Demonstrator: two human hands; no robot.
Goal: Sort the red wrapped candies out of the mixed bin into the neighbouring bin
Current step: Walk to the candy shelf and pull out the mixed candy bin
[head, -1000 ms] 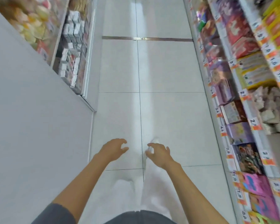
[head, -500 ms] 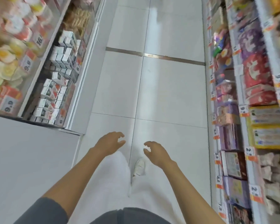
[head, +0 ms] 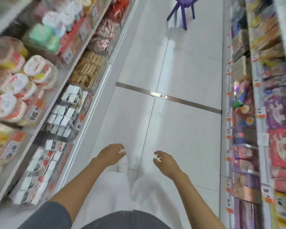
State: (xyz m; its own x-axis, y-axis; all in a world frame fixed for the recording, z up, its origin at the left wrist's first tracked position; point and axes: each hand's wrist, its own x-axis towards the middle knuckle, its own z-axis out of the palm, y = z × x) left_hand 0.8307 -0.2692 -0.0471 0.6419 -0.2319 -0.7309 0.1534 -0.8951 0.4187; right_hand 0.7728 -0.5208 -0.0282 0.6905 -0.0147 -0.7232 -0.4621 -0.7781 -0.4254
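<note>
I am walking down a shop aisle. My left hand (head: pixel 110 153) and my right hand (head: pixel 165 161) hang in front of me over the white tiled floor, fingers loosely curled, holding nothing. No mixed candy bin or red wrapped candies can be made out with certainty; the shelves are blurred. On the left shelf stand clear bins, one with pink wrapped sweets (head: pixel 102 35) and one with red packets (head: pixel 119 9).
Left shelving (head: pixel 82 116) holds small white boxes (head: pixel 66 111), tan biscuits (head: pixel 87 68) and round tubs (head: pixel 18 86). Right shelving (head: pixel 228 129) holds purple and red boxes. A purple stool (head: pixel 182 9) stands far down the aisle. A metal strip (head: pixel 168 97) crosses the floor.
The view has advanced along the aisle and tilted up: the white side panel on the left is gone, more shelf bins and the purple stool have come into view. Both hands stay empty.
</note>
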